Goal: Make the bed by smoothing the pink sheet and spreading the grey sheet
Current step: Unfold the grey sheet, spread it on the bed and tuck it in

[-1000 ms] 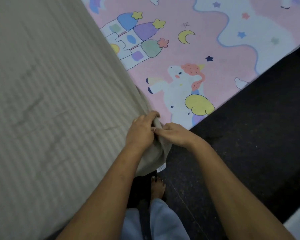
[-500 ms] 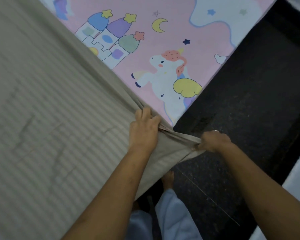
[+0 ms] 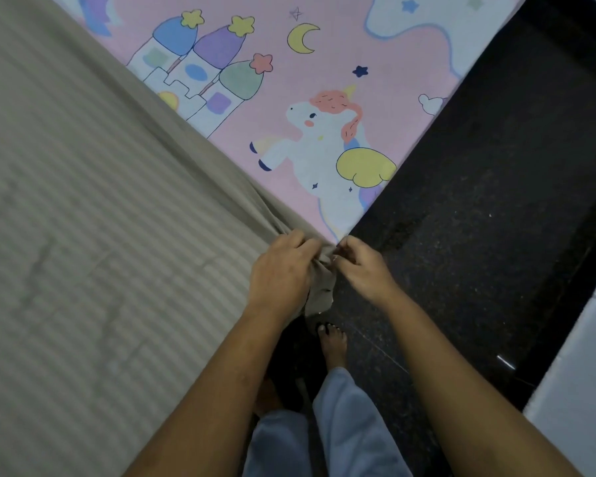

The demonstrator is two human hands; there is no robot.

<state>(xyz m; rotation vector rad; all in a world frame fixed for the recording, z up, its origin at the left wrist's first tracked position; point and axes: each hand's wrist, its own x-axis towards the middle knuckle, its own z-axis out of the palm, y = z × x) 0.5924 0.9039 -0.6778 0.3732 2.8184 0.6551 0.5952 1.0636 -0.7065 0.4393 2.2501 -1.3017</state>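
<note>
The grey sheet [image 3: 93, 215], faintly striped, covers the left half of the bed, its edge running diagonally to the bed's near corner. The pink sheet [image 3: 289, 84], printed with a castle, a moon and a unicorn, lies flat on the uncovered upper right part. My left hand [image 3: 281, 270] and my right hand [image 3: 362, 266] meet at the bed's corner, both pinching the bunched corner of the grey sheet, which hangs down a little between them.
Dark speckled floor [image 3: 479, 235] runs along the right side of the bed. My bare foot [image 3: 332, 342] and pale blue trouser legs [image 3: 341, 425] are just below the hands. A white surface [image 3: 585, 390] sits at the lower right.
My right hand, which half a second ago held the grey sheet's corner stretched out over the floor, has come back to my left hand at the bed corner. The view has shifted slightly.
</note>
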